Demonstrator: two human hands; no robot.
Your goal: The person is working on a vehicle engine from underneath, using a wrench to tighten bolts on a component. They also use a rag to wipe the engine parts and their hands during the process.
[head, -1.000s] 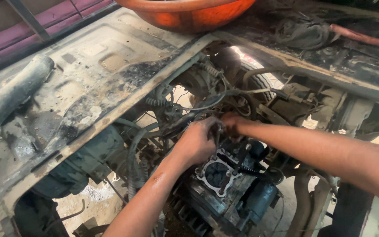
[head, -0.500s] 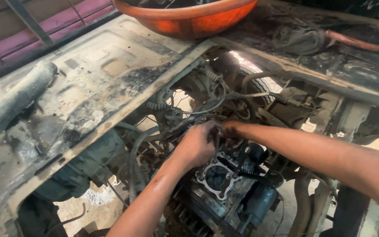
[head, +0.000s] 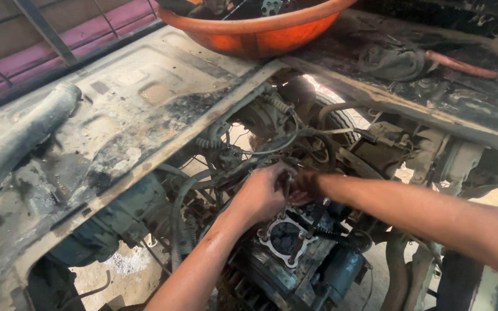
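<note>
— We cannot see the fingertips of the left hand; they curl out of view among the wires. What they grip is too small to tell.

— We note the same for the right hand: its fingers sit behind the left hand, and its grasp is hidden.

— The orange basin is cut off by the top edge; its contents are only partly in view.

— The grey hose runs off the left edge. The engine block is cropped at the bottom edge, and its far side lies in shadow under the arms.
</note>
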